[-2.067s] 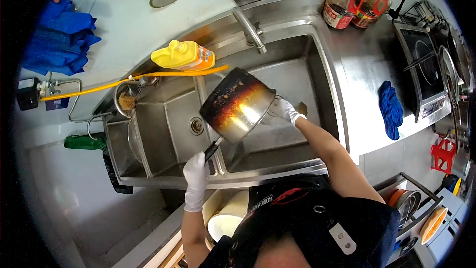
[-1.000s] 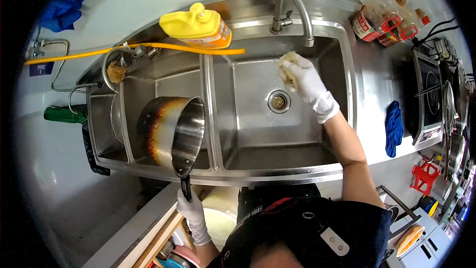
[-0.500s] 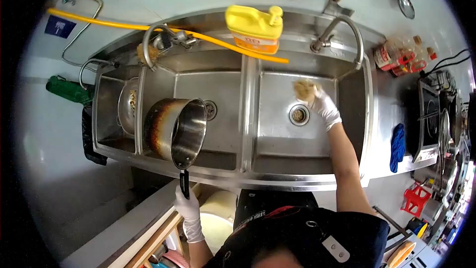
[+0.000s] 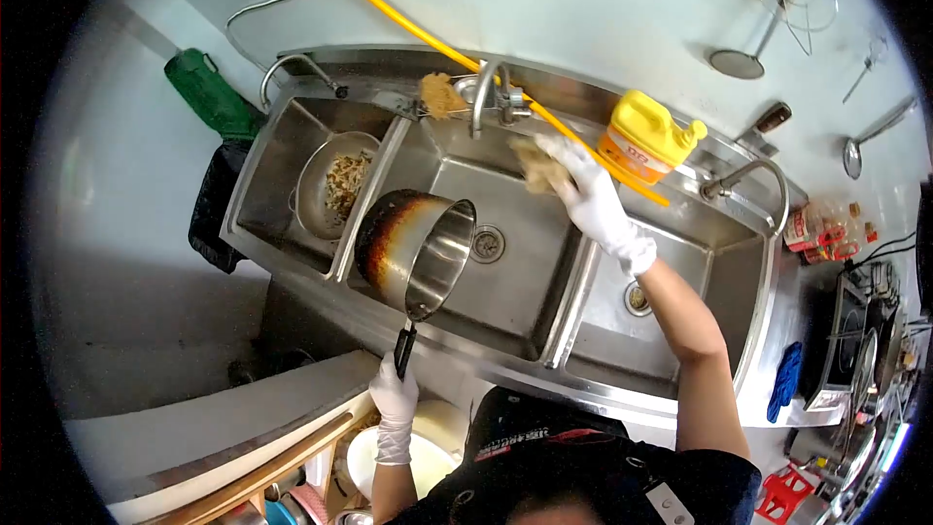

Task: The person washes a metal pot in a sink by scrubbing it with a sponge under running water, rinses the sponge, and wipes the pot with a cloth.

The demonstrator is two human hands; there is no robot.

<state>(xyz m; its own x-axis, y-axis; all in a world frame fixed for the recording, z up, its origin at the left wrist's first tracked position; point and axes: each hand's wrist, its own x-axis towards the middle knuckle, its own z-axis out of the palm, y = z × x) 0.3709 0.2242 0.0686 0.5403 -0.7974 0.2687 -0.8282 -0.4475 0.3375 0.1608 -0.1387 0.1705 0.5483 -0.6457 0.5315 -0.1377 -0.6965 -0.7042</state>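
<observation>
My left hand (image 4: 395,397), in a white glove, grips the black handle of a saucepan (image 4: 384,245). The pan is tipped on its side over the middle sink basin (image 4: 515,294), its mouth facing right and its outer base scorched brown and black. My right hand (image 4: 591,196), also gloved, holds a tan, fibrous scrubber (image 4: 540,167) above the back of that basin. Another tan scrubber (image 4: 442,95) lies on the back ledge beside the middle faucet (image 4: 491,97). A drain (image 4: 488,244) shows right of the pan.
In the left basin sits a strainer bowl (image 4: 316,190) with food scraps. A yellow jug (image 4: 646,141) stands on the back ledge, and a yellow hose (image 4: 408,24) runs behind. The right basin (image 4: 622,350) has its own faucet (image 4: 763,175). Bottles (image 4: 826,231) stand at right.
My right hand has moved with the scrubber from the right basin to the middle basin. The camera view has turned and shifted left. My left hand still holds the saucepan.
</observation>
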